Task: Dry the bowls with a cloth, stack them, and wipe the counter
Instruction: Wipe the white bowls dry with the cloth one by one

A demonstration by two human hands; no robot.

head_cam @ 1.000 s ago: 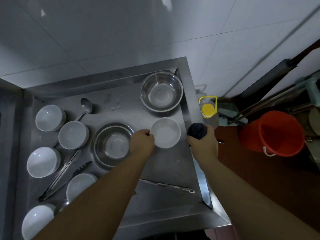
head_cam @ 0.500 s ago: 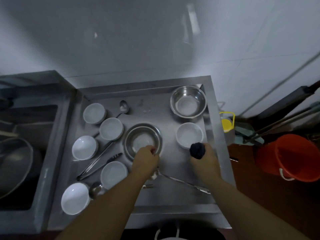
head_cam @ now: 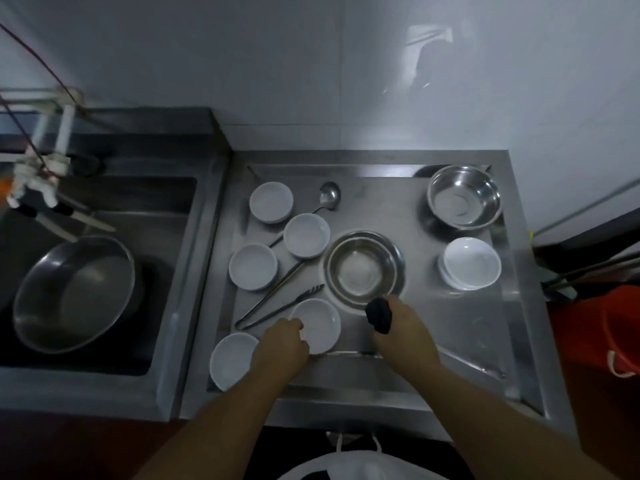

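Several white bowls stand on the steel counter. My left hand grips the near rim of one white bowl at the front. Another white bowl sits just left of that hand. At the right stands a short stack of white bowls. My right hand is closed on a balled dark cloth, just in front of a steel bowl in the middle. More white bowls line the left side.
A second steel bowl sits at the back right corner. A ladle and tongs lie among the bowls. A sink with a large steel basin is on the left. An orange bucket stands on the floor at the right.
My left hand let go of the right-hand bowl, crossed the middle steel bowl and took the front white bowl's rim. My right hand with the cloth moved left. The view swung left.
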